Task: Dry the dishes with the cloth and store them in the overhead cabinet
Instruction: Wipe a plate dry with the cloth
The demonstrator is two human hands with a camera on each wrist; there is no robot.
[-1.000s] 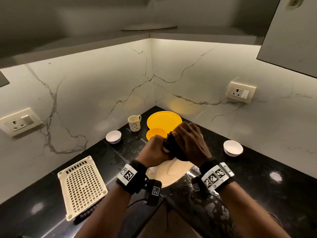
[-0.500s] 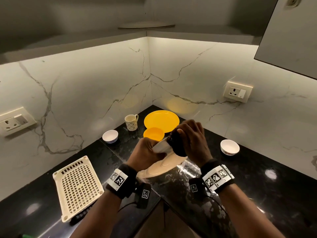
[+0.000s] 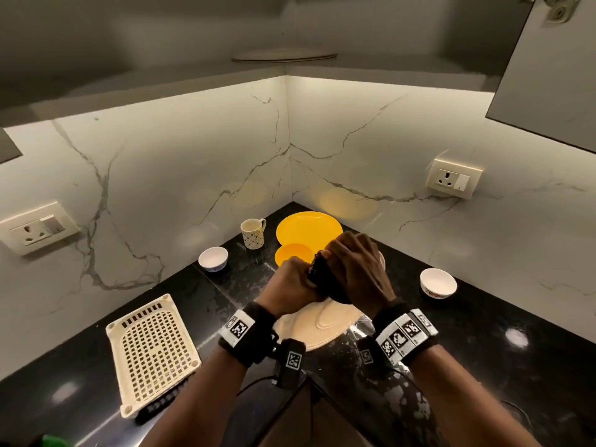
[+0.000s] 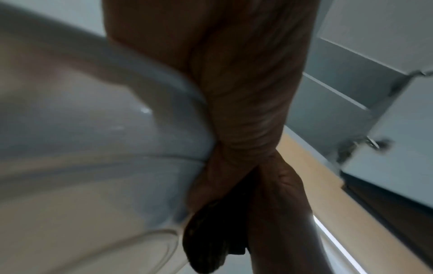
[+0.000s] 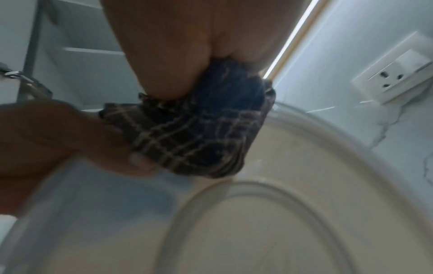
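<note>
While the left hand (image 3: 292,282) grips the near rim of a cream plate (image 3: 322,324) and holds it tilted above the table (image 3: 483,350), the right hand (image 3: 354,269) clenches a dark checked cloth (image 3: 322,279) and presses it against the plate's upper edge; the right-wrist view shows the cloth (image 5: 194,129) bunched under the fingers and lying on the plate's face (image 5: 269,222). I judge the plate stiff, smooth and breakable, likely slick if water clings to it, so the safest hold is the one in use: fingers curled round the rim, thumb over the edge, with the wiping hand pushing toward that grip rather than away from it. The cloth is soft and crumples freely, so it needs a full fist. Other dishes wait on the table: a yellow plate (image 3: 309,229) in the corner with a yellow bowl (image 3: 292,253) just in front, a patterned mug (image 3: 253,233) beside them, a white bowl (image 3: 213,259) to the left, another white bowl (image 3: 438,282) well off to the right, and a perforated rack (image 3: 153,353) near the left edge. Compared with half a second ago, the right hand and cloth have slid lower along the plate toward the left hand, covering the bright strip of rim that showed between them, while the plate stays held up in the same place.
</note>
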